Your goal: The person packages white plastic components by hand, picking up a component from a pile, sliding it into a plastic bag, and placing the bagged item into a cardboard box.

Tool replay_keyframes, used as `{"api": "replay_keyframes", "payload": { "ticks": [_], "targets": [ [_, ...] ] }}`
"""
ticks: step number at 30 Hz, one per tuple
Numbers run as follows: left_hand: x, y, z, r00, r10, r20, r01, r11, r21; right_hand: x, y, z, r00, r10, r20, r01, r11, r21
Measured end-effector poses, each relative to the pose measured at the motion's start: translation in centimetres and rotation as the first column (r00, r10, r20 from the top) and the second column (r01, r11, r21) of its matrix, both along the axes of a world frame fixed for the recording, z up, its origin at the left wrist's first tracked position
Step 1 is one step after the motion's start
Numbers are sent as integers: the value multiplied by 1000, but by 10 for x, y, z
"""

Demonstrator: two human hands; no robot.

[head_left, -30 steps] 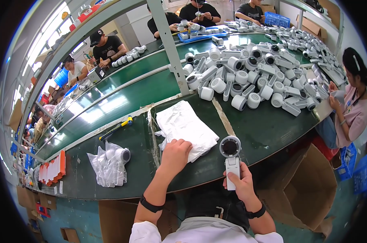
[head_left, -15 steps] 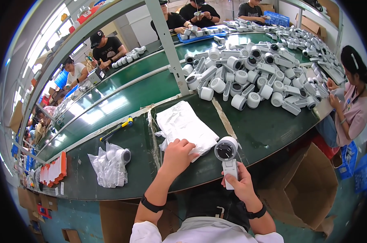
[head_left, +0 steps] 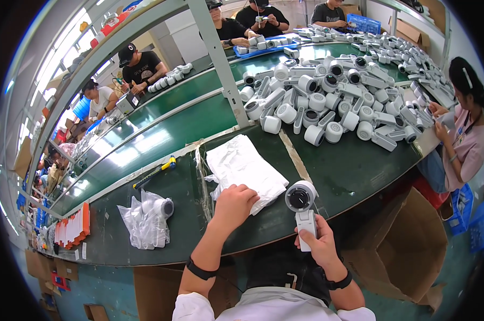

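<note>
My right hand (head_left: 318, 239) is wrapped around the handle of a white handheld fan (head_left: 301, 200), its round head up and its dark ringed face toward me. My left hand (head_left: 234, 205) rests at the near edge of a stack of thin white plastic bags (head_left: 247, 166). Its fingers are curled together in a pinch on the top bag's edge, though the fingertips are partly hidden. To the left lies another fan in a clear plastic bag (head_left: 146, 219) on the dark green table.
A big pile of white handheld fans (head_left: 327, 101) covers the far right of the table. A yellow-and-black tool (head_left: 155, 172) and orange-and-white boxes (head_left: 73, 227) lie left. A metal post (head_left: 218, 59) rises behind. An open carton (head_left: 408, 246) stands at right. Several co-workers sit around.
My left fingers have drawn back slightly and curled more tightly at the bag stack's edge. The fan in my right hand is almost unmoved; the view has shifted a little.
</note>
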State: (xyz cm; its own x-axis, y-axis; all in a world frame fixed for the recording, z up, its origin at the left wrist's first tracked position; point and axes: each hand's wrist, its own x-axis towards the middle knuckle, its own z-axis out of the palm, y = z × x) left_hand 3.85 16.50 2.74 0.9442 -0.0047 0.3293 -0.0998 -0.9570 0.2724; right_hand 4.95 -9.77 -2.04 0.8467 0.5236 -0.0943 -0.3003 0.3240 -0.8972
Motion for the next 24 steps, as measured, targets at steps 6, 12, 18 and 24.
{"api": "replay_keyframes", "payload": {
  "ticks": [6, 12, 18, 24],
  "targets": [
    [1, -3, 6, 999, 49, 12, -46, 985, -169, 1, 1, 1, 999, -19, 33, 18, 1000, 25],
    [1, -6, 8, 996, 71, 57, -44, 921, -387, 2, -1, 3, 999, 9, 43, -11, 999, 47],
    [-3, -11, 7, 990, 115, 79, -52, 832, -553, -1, -3, 11, 998, 63, 30, -61, 997, -57],
    [-2, -14, 18, 975, 173, 140, -75, 846, -528, -4, -1, 15, 992, 117, 54, -111, 989, -98]
  ]
}}
